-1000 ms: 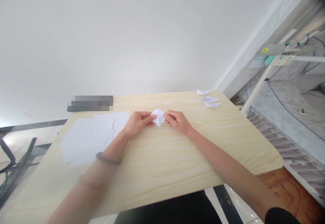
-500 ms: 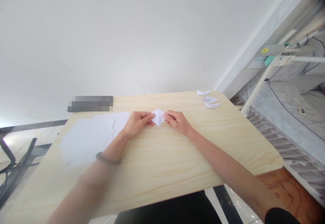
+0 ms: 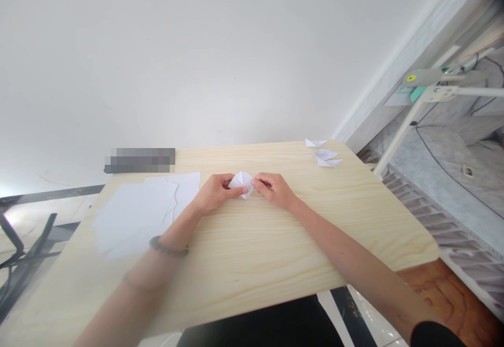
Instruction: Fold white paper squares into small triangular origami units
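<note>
A small folded white paper (image 3: 241,180), roughly diamond-shaped with a crease down its middle, is held between both hands above the table. My left hand (image 3: 216,191) grips its left side, the thumb lying across the lower front face and the fingers behind. At the right corner, my right hand (image 3: 274,189) pinches the paper between thumb and forefinger, its other fingers curled. The underside of the paper is hidden.
White paper sheets (image 3: 134,216) lie overlapping on the left of the wooden table (image 3: 252,263). Several folded paper boats (image 3: 328,163) sit at the far right. A pixelated dark object (image 3: 140,160) is at the back left, and a white metal frame (image 3: 405,121) stands right of the table.
My left thumb has slid rightward across the front of the folded paper. The paper has tilted and shifted slightly left, while the right hand keeps its pinch.
</note>
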Available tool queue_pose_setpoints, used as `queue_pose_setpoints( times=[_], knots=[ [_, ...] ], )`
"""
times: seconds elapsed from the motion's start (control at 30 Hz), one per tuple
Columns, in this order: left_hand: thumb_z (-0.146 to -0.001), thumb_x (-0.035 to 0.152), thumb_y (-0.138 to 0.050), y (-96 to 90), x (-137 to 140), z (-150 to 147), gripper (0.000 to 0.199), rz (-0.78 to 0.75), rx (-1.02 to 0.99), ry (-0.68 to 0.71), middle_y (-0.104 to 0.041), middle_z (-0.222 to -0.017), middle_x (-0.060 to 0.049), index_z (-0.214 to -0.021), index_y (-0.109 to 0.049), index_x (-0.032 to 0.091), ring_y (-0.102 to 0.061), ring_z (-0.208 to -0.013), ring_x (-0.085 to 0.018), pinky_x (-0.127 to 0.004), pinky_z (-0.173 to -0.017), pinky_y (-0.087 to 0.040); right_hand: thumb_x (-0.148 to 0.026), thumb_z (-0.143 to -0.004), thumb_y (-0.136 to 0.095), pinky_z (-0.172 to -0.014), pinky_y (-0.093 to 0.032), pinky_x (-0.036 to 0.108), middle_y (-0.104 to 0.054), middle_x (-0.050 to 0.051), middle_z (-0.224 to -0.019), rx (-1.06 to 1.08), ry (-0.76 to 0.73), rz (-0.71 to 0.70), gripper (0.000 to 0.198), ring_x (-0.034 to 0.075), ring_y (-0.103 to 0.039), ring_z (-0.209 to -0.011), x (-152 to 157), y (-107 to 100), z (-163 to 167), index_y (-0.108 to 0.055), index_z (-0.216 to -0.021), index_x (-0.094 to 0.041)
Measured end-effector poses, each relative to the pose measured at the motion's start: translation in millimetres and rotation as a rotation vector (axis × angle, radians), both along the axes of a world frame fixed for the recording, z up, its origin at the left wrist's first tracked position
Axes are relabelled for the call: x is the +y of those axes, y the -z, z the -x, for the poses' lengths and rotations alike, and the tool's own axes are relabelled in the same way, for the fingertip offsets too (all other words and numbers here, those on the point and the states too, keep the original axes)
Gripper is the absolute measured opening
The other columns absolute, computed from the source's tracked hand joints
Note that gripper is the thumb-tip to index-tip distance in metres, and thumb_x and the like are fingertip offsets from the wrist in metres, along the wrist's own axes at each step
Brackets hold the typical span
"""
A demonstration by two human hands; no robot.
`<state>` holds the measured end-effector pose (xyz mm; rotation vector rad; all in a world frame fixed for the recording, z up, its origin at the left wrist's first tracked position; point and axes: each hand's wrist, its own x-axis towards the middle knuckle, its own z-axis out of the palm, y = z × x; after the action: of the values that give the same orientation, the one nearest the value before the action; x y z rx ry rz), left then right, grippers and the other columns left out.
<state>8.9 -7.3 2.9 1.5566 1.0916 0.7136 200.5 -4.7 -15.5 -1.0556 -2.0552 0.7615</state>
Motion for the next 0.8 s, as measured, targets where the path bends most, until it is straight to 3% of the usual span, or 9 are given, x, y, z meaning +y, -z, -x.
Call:
queue_pose_setpoints(
  times=[0.27,0.53,0.8],
  knots=[
    [-0.064,0.041,-0.064,2.2,2.5,1.9,0.032,-0.007,0.033,-0.018,-0.066,-0.071,-0.003,-0.078,-0.065,0.013,-0.059,-0.066,-0.015,-0.022,-0.058,-0.043,-0.031,-0.084,-0.039,-0.050,-0.027,0.022,-0.047,-0.002,-0.057,-0.026,-0.019,-0.003,0.028,0.008,-0.039,-0.051,0.2,1.3,0.6,-0.051,-0.064,-0.015],
    [-0.063,0.042,-0.064,0.4,1.4,0.6,0.039,0.004,0.025,-0.016,-0.067,-0.080,-0.006,-0.089,-0.063,0.012,-0.061,-0.072,-0.019,-0.027,-0.064,-0.046,-0.033,-0.084,-0.038,-0.050,-0.027,0.022,-0.048,-0.002,-0.058,0.007,0.028,-0.016,0.029,0.008,-0.039,-0.051,-0.1,0.1,-0.4,-0.050,-0.064,-0.016],
    [-0.064,0.040,-0.063,1.9,1.7,0.9,0.033,0.009,0.042,-0.006,-0.066,-0.073,-0.005,-0.080,-0.064,0.012,-0.060,-0.067,-0.017,-0.025,-0.059,-0.045,-0.031,-0.084,-0.038,-0.051,-0.028,0.022,-0.046,-0.002,-0.057,-0.023,0.009,-0.006,0.029,0.008,-0.038,-0.052,0.3,0.1,-0.5,-0.048,-0.061,-0.016]
  ],
)
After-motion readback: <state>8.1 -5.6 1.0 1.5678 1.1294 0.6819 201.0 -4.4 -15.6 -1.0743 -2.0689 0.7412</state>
